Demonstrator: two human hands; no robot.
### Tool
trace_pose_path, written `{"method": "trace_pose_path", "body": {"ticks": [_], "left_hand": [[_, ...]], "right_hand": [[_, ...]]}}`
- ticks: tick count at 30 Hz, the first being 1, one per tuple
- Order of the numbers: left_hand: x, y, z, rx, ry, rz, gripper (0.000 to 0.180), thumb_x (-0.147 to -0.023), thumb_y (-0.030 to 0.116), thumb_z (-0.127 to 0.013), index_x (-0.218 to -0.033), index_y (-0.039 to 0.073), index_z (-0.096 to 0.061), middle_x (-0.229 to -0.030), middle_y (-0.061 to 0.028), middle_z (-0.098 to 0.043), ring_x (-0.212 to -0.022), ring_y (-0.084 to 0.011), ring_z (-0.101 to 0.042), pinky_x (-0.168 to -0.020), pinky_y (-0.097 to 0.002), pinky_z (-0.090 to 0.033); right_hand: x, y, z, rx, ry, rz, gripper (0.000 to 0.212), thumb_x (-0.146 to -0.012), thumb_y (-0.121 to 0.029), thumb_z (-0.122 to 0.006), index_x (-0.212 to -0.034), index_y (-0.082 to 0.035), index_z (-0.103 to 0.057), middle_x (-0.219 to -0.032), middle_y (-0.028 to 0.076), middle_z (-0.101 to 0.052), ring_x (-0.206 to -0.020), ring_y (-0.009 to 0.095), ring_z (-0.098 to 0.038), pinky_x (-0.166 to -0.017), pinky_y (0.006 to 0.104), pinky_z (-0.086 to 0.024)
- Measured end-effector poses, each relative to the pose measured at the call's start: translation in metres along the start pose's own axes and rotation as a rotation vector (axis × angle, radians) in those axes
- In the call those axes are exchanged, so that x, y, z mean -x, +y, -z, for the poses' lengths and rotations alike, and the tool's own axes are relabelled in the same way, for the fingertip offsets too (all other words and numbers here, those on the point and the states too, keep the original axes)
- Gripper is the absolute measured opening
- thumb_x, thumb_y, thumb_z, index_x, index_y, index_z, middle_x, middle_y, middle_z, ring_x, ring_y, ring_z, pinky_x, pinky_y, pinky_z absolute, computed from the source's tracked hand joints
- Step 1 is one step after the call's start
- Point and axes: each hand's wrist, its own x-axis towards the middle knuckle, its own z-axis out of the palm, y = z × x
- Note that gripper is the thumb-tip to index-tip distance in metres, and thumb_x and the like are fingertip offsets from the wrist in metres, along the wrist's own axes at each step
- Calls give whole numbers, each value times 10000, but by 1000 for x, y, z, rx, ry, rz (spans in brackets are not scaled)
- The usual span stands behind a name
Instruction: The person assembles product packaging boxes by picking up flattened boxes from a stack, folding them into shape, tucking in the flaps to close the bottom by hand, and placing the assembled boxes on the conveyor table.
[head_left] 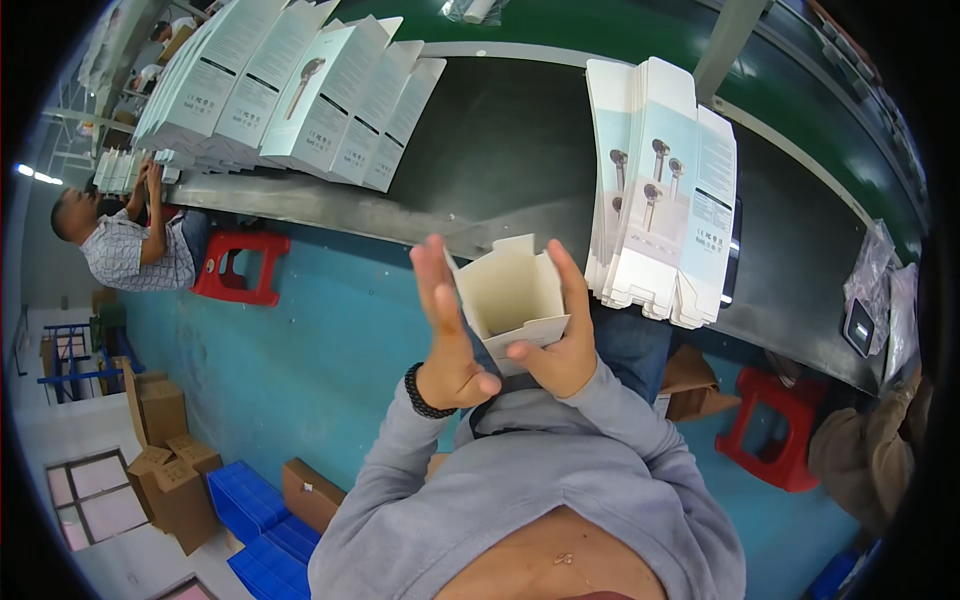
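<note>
A white cardboard box is held in front of my body, unfolded into a tube with its top end open and flaps standing out. My right hand is closed round its right side, thumb on the near face and fingers along the far right wall. On the other side, my left hand has its fingers stretched out and thumb apart, palm turned toward the box; whether it touches the wall cannot be made out. A stack of flat printed box blanks lies on the dark workbench just beyond my right hand.
Several made-up boxes stand in rows at the bench's far left. A phone-like device and plastic bags lie at the right. Red stools, blue crates and cartons are on the floor. A co-worker sits at left.
</note>
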Motion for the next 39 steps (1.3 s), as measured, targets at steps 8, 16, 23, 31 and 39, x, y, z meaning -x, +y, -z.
{"method": "trace_pose_path", "body": {"ticks": [8,16,23,31,39], "left_hand": [[-18,15,16,-62,-268,-77,729,-838,641,-268,-1405,191,-180,-1111,-3,-601,-1300,-429,-181,-948,-676,-46],[-11,10,-7,338,-28,-127,756,-826,131,-544,-1399,191,-55,-1071,-150,-481,-1080,-367,-448,-890,-496,-361],[-19,22,-19,314,115,8,830,-745,-12,-558,-1383,207,-75,-1101,-206,-415,-925,-292,-500,-784,-388,-426],[-12,9,-18,333,62,-85,657,-735,-70,-512,-1295,157,-256,-1059,-192,-482,-841,-235,-528,-678,-342,-433],[-12,6,-9,175,136,-189,1235,-518,550,-766,-1385,315,81,-1004,-127,-416,-789,-213,-479,-639,-341,-432]], "right_hand": [[11,11,12,287,80,209,929,-629,-409,-771,-1320,-2,-303,-1218,182,-422,-1053,269,-486,-866,359,-401],[3,0,9,225,-81,394,511,-881,-328,-490,-1253,5,-381,-1160,243,-410,-1014,305,-479,-838,371,-410],[6,7,-3,-86,220,415,404,-912,-221,-429,-1209,37,-336,-1181,256,-430,-1034,279,-492,-893,378,-391],[6,9,-3,-54,204,432,350,-927,-258,-383,-1165,-6,-328,-1178,310,-447,-1065,320,-501,-890,392,-397],[9,-25,6,199,77,73,86,-821,-81,-562,-849,-9,-600,-1107,119,-432,-691,59,-443,-584,204,-365]]}}
